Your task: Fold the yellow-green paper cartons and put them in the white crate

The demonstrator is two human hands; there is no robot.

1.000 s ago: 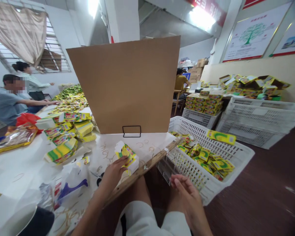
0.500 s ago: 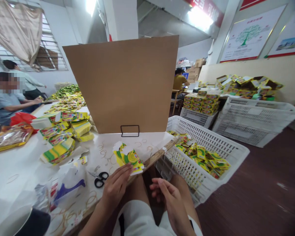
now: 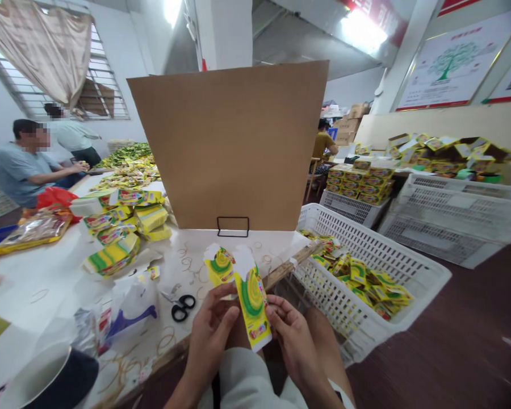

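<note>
A flat, unfolded yellow-and-green carton (image 3: 254, 298) is raised above my lap at the table's front edge. My right hand (image 3: 292, 326) pinches its right edge between thumb and fingers. At its left edge is my left hand (image 3: 217, 321), fingers curled and fingertips against the carton; part of their contact is hidden. Just behind, another flat carton (image 3: 221, 266) with white flaps lies on the table. Black-handled scissors (image 3: 182, 308) rest left of my left hand.
On the right stands a white plastic crate (image 3: 378, 250) with many small yellow packs (image 3: 361, 278). A brown cardboard sheet (image 3: 234, 147) stands upright behind a black wire holder (image 3: 233, 227). Folded cartons (image 3: 114, 244), a dark cup (image 3: 70, 378) and rubber bands lie left. Co-workers sit beyond.
A carton has been lifted off the table toward me. My right hand has come up from my lap to grip its right edge. The view has turned slightly left.
</note>
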